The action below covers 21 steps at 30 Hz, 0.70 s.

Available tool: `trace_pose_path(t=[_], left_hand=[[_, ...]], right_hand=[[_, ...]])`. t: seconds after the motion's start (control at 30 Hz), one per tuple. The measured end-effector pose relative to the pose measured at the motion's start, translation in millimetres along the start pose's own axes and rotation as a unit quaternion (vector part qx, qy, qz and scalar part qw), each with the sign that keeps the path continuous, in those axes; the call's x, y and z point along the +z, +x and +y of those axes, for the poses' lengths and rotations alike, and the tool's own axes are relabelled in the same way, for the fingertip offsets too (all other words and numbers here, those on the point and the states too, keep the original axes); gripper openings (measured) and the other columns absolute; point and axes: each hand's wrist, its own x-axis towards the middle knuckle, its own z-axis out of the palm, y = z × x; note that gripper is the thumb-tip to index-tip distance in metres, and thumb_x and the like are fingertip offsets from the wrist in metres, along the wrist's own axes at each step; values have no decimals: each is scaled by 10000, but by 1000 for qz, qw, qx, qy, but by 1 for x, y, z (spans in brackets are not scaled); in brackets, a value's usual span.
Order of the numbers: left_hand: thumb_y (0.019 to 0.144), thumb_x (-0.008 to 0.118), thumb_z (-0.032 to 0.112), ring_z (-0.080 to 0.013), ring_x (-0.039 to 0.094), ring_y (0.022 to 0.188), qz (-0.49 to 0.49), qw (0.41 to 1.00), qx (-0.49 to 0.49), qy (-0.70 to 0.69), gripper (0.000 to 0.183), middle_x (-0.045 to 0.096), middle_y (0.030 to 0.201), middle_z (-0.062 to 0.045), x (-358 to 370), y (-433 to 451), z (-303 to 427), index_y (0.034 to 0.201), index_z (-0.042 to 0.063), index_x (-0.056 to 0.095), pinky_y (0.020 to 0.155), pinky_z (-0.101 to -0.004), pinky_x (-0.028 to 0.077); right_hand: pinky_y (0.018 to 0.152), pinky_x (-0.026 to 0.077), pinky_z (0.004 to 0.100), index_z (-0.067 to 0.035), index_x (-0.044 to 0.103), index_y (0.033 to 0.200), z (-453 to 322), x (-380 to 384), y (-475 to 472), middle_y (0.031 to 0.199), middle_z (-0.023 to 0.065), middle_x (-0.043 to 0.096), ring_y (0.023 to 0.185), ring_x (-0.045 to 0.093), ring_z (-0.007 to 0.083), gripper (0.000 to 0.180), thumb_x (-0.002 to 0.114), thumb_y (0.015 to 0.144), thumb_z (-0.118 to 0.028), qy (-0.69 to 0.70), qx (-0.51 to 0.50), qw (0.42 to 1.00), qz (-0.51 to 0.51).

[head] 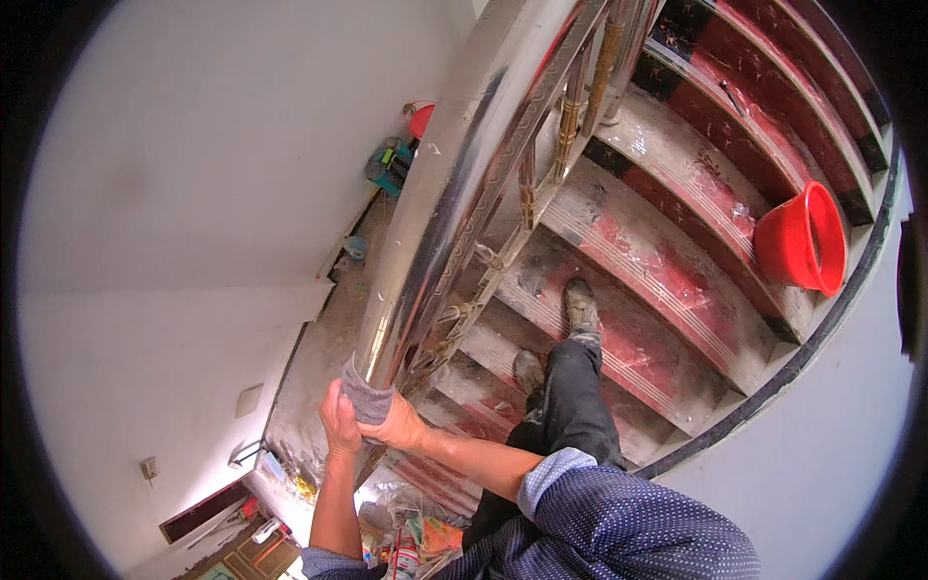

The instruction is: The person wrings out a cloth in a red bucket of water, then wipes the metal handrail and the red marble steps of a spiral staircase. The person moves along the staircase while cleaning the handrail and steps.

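Note:
A grey cloth (pixel 367 399) is wrapped over the shiny metal handrail (pixel 406 261) of a curved staircase. My left hand (pixel 338 420) presses the cloth from the rail's left side. On the other side, my right hand (pixel 399 424) grips the same cloth, its fingers partly hidden beneath. Pale scuffs and dusty patches mark the rail farther up. Below it run metal balusters (pixel 528 177) with gold-coloured fittings.
Dusty red and black stone steps (pixel 638 254) curve upward, with my shoes (pixel 581 304) on two of them. A red plastic bucket (pixel 801 239) sits on a step near the right wall. Clutter, including plastic bags (pixel 438 535), lies on the floor below.

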Motion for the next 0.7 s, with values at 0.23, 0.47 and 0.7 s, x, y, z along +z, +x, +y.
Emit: trace_pose_path(t=[0.23,0.47,0.7], left_hand=[[943,411,509,-302,606,798,26,1000,8,10,629,622,856,-209,-1,-6,-13,1073,-81,586,730,-412,460],[978,406,447,-239,585,810,27,999,8,15,584,623,865,-166,1,-10,-20,1097,-97,583,761,-397,462],[987,418,364,-245,587,861,85,994,17,60,531,640,917,-182,8,-9,-12,1137,-124,568,788,-401,464]], right_hand=[[1067,424,397,-40,464,1390,-7,-13,0,1380,202,521,1262,542,327,915,827,691,-506,-6,113,988,-107],[1073,420,432,9,424,1407,-11,-23,-3,1369,238,512,1276,521,371,1039,779,669,-631,-151,113,978,-91],[1082,411,426,-37,446,1415,-5,-21,0,1389,237,495,1265,518,376,884,777,744,-506,-186,144,968,-93]])
